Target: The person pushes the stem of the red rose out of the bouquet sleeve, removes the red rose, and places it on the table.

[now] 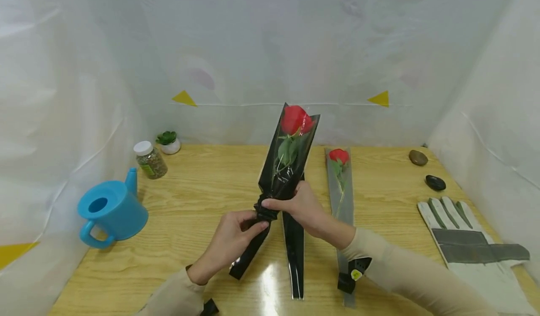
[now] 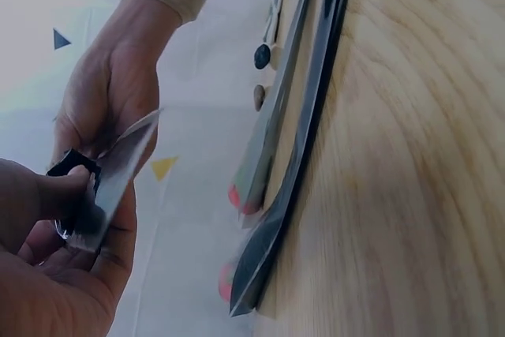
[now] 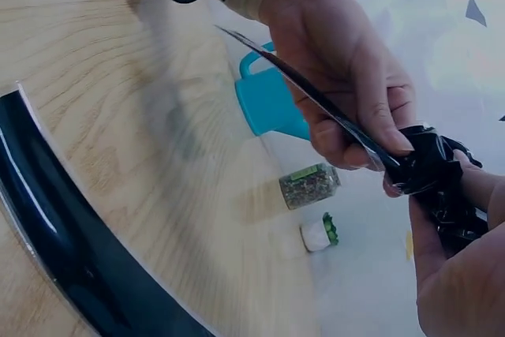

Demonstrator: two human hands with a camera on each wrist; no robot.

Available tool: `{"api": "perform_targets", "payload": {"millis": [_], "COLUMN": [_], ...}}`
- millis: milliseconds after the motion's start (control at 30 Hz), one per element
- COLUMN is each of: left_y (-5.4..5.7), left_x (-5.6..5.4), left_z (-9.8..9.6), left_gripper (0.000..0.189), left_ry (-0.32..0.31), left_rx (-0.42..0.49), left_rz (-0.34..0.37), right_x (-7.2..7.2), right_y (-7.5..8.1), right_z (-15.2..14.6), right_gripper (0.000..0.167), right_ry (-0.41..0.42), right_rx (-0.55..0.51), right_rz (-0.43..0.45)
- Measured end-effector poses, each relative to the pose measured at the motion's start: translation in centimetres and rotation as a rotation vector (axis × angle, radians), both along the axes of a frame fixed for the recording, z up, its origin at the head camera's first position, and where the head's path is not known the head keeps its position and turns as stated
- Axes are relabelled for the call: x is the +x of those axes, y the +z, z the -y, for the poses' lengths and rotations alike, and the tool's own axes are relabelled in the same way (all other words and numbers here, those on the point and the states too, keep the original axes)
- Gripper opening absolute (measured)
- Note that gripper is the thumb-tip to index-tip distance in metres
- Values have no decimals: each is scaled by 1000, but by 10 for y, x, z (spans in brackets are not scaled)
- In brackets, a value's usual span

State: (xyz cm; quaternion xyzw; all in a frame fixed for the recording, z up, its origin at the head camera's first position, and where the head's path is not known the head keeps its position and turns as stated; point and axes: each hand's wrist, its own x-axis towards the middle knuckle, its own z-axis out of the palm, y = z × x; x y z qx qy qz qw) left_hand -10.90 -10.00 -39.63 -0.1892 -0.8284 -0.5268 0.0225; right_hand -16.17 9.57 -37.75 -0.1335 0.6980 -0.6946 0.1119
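Note:
A wrapped rose with a red bloom is held tilted above the table, in a black sleeve with a see-through front. The sleeve is bunched at a black gathered neck. Around that neck my right hand grips, thumb across the front. Just below, my left hand pinches the sleeve between thumb and fingers. The right wrist view shows the crumpled neck between both hands. Beneath the held rose lies another black sleeve, its upper part hidden; a red bloom shows at its end in the left wrist view.
To the right lies a rose in a grey sleeve. A blue watering can, a jar and a small potted plant stand left. Two stones, one brown and one black, and gloves lie right.

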Motion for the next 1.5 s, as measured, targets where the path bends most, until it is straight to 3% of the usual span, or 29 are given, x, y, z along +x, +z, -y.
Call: {"api": "perform_targets", "payload": {"millis": [167,400,667,800,967,1133,1267,1500], "left_y": [-2,-8,-11,-9,1,8,8,5], "left_x": [0,1,-1,-1,-6,-11,-11,-11], "left_z": [3,12,22,23,15,5,1,1], "left_gripper": [6,16,8,14,23,14,11,11], "left_ry": [-9,-56,-197,-180,-142,-171,-193,-162], "left_rx": [-53,-42,-80,-52,33,84,104,112], "left_rz": [-12,47,146,165,131,97,96,48], "right_x": [-6,-16,-22,-23,-20,-17,-16,-14], "right_y": [8,28,45,51,54,55,56,55], "right_z": [-5,-18,-31,-33,-30,-28,-28,-25], "right_gripper": [39,38,61,66,67,62,64,63], "right_ry": [-20,-13,-55,-64,-86,-106,-96,-70], "right_rx": [-104,-161,-239,-251,-197,-157,-168,-188], "right_rz": [37,45,46,25,-60,-90,-89,-93]}}
